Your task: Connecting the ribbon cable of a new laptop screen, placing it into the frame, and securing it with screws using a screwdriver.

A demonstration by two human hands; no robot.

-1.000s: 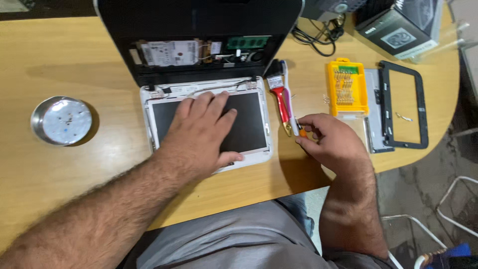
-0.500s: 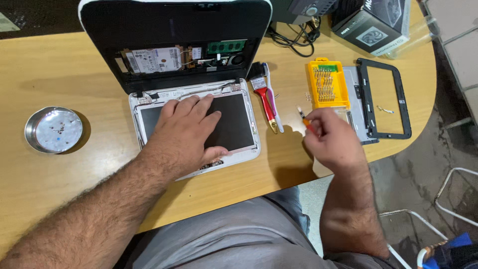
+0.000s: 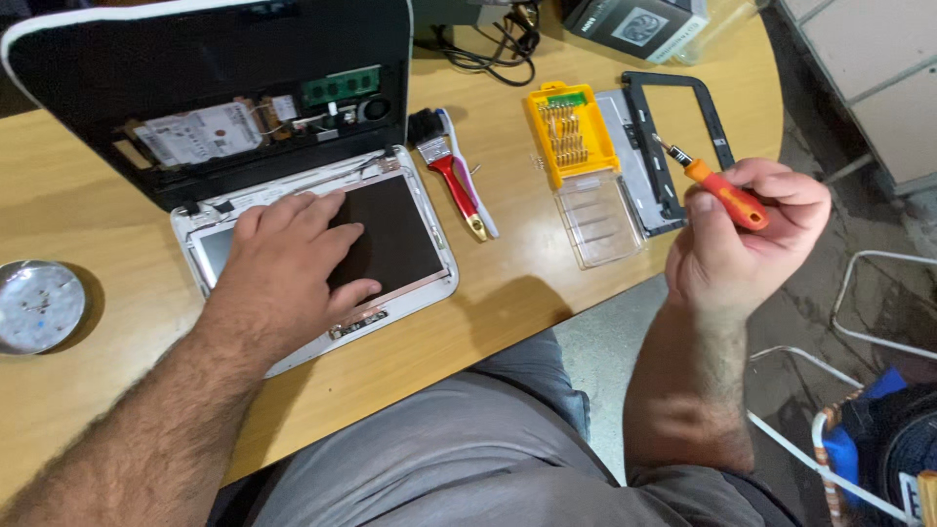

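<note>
The orange-handled screwdriver [image 3: 720, 192] is held off the table edge, raised above the floor, its dark tip pointing up and left toward the black bezel frame [image 3: 705, 107]. The right hand [image 3: 747, 239] is clenched around its handle, thumb along the shaft end. The left hand [image 3: 285, 265] lies flat, fingers released and spread, on the dark screen panel [image 3: 395, 239] of the opened white laptop [image 3: 429, 283], whose black base [image 3: 244, 59] stands tilted behind with a drive and a green memory module exposed. Between laptop and screwdriver lie a red-handled brush [image 3: 451, 176] and a yellow bit case [image 3: 571, 132] with its clear lid open. A round metal dish [image 3: 39, 304] sits at the far left of the wooden table [image 3: 527, 283].
</note>
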